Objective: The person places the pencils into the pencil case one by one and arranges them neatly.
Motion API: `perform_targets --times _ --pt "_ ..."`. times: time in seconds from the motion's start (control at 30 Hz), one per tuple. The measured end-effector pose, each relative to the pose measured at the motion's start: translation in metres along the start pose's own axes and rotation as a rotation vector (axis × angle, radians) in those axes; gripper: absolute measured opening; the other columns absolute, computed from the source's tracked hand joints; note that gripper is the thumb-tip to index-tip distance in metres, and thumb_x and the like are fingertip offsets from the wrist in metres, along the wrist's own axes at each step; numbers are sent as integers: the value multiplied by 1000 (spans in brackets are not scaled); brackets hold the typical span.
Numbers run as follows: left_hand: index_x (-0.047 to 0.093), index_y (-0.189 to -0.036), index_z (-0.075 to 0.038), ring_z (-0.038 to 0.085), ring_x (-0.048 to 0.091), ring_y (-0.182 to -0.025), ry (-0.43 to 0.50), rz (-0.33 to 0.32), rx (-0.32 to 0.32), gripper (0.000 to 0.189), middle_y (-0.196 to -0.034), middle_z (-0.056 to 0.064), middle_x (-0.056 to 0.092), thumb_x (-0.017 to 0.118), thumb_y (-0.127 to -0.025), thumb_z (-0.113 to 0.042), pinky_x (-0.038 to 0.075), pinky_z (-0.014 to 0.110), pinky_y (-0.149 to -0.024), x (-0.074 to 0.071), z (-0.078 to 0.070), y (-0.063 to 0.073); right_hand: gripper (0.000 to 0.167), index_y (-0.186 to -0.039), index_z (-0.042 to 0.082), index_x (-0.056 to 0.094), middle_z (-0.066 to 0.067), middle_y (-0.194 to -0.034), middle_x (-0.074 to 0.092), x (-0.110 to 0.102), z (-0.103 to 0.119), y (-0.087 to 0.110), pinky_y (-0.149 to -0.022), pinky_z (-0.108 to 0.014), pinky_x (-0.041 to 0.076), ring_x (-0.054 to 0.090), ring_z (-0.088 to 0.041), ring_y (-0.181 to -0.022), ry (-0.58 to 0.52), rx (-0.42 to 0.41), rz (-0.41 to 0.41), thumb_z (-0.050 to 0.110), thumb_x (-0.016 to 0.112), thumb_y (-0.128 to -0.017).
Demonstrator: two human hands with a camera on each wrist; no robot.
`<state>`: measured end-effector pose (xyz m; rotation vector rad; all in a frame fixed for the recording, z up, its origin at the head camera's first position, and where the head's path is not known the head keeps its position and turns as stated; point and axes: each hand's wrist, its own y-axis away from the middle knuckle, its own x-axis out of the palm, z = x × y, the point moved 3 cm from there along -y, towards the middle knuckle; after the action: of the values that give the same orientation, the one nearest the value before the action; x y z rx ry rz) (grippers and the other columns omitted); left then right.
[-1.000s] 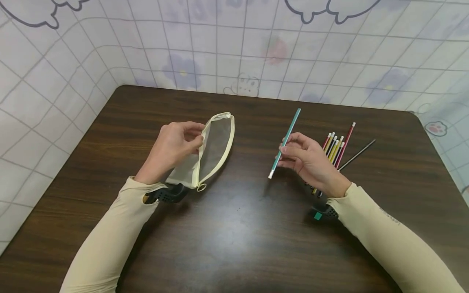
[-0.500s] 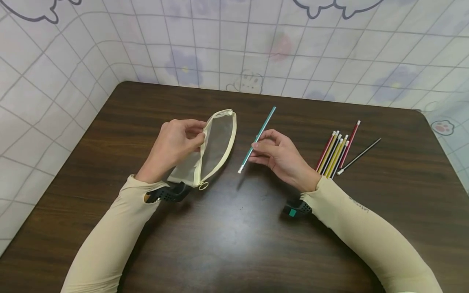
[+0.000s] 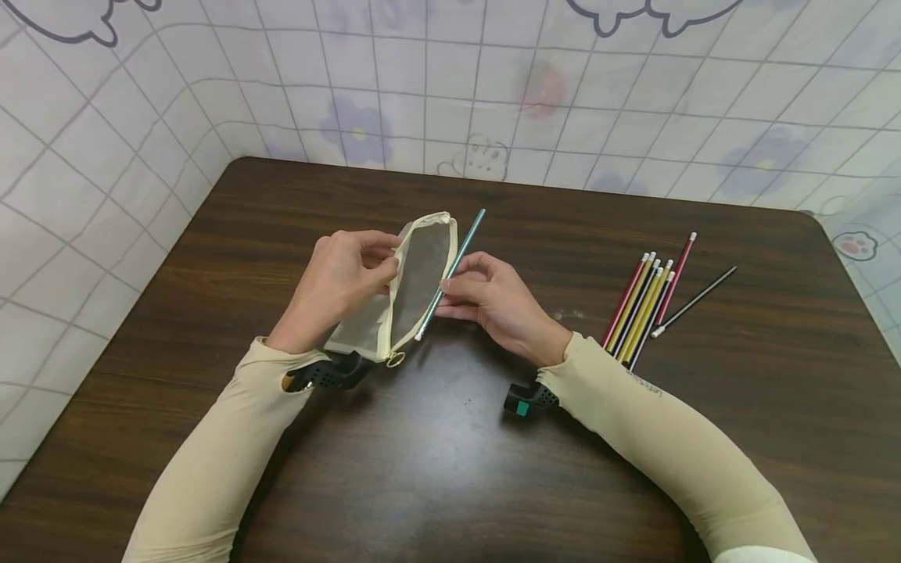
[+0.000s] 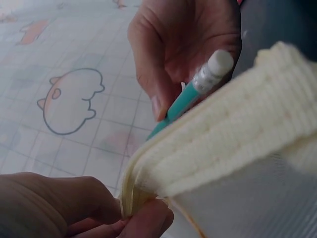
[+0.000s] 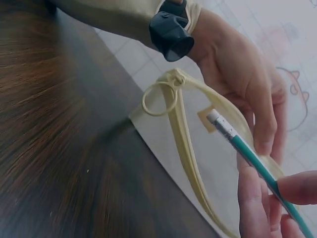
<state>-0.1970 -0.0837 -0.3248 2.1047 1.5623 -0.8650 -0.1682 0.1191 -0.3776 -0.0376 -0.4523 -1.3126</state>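
- The left hand (image 3: 334, 281) had its thumb and fingers clamped on the cream edge of the see-through pouch (image 3: 360, 327).
- The pouch was on the table in front of the person, a bit to the left, with its top pulled wide open. A round zip ring (image 5: 159, 115) hung at the end nearest the person.
- The right hand (image 3: 496, 301) pinched a shiny blue-green pencil (image 3: 461, 254) around its middle, between the thumb and the fingers.
- The blue-green pencil was up in the air, tilted, right by the open top of the pouch. Its white rubber end (image 4: 221, 62) pointed toward the person. I could not tell if the pencil touched the pouch.
- Well off to the right, a bunch of red, yellow and black pencils (image 3: 642, 309) lay side by side. Their white rubber ends were on the far side, and the near ends were partly hidden by the right sleeve (image 3: 662, 430).
- One thin dark pencil (image 3: 693, 301) lay slanted just beside the bunch, white end toward it.
- The table (image 3: 436, 485) was dark brown wood. Behind it hung a pale sheet (image 3: 457, 86) with squares, flowers and animals on it.
- Both arms wore cream sleeves, and a black gadget (image 3: 533, 399) sat under the right wrist.
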Motion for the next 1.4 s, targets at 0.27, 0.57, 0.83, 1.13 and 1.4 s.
perform_targets --times 0.27,0.57,0.83,1.13,1.4 --pt "71 -128 -3 26 80 -89 -18 11 2 35 -110 17 80 58 -96 -10 64 35 -68 3 -1 1 29 -114 10 42 -8 -88 69 13 -4 -6 -80 -33 65 72 -18 -74 32 50 -5 -3 61 -96" --pt "72 -127 -5 24 81 -88 -11 15 6 34 -108 16 80 59 -96 -10 64 33 -67 5 -3 0 31 -113 9 41 -7 -89 69 22 -6 -8 -79 -33 65 72 -19 -75 53 77 5 -6 61 -95" --pt "73 -127 -7 22 81 -84 -45 10 16 34 -108 13 81 58 -96 -12 58 26 -64 5 -3 1 30 -115 8 40 -11 -95 70 27 -10 -9 -82 -33 65 73 -19 -77 69 107 36 -6 59 -96" --pt "73 -127 -6 22 81 -84 -81 8 42 35 -107 13 81 57 -96 -11 53 22 -59 6 -6 2 30 -111 7 40 -7 -90 75 31 -10 -11 -80 -31 65 73 -17 -77 71 157 37 -9 60 -96" --pt "72 -128 -5 23 81 -84 -86 4 36 35 -108 14 81 58 -97 -11 55 23 -61 5 -4 2 38 -126 0 39 -11 -94 71 31 -11 -11 -83 -31 64 74 -18 -81 111 178 45 -5 61 -96"
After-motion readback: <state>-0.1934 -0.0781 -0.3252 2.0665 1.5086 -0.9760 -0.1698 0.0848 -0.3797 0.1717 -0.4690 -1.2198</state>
